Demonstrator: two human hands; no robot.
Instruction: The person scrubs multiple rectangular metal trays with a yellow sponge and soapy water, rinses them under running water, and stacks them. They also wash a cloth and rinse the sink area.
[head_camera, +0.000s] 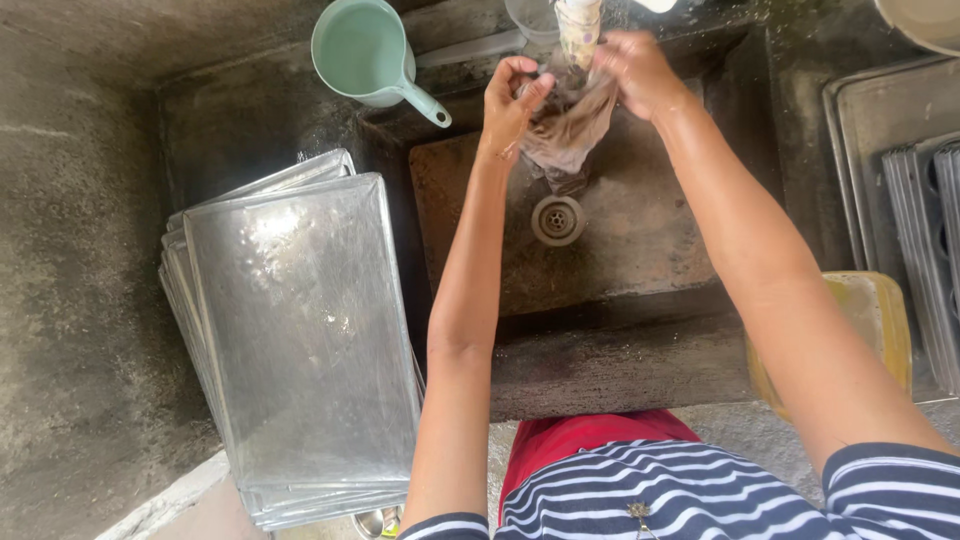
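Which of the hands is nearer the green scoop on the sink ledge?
Left. The left hand grips the wet cloth just right of the green scoop's handle; the right hand holds the cloth's far side, farther away.

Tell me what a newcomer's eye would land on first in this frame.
First, the two hands at top centre: the left hand and right hand both grip a wet brownish cloth under a tap, above the sink and its round drain. Next, the shiny stack of metal trays leaning at left, below a pale green scoop.
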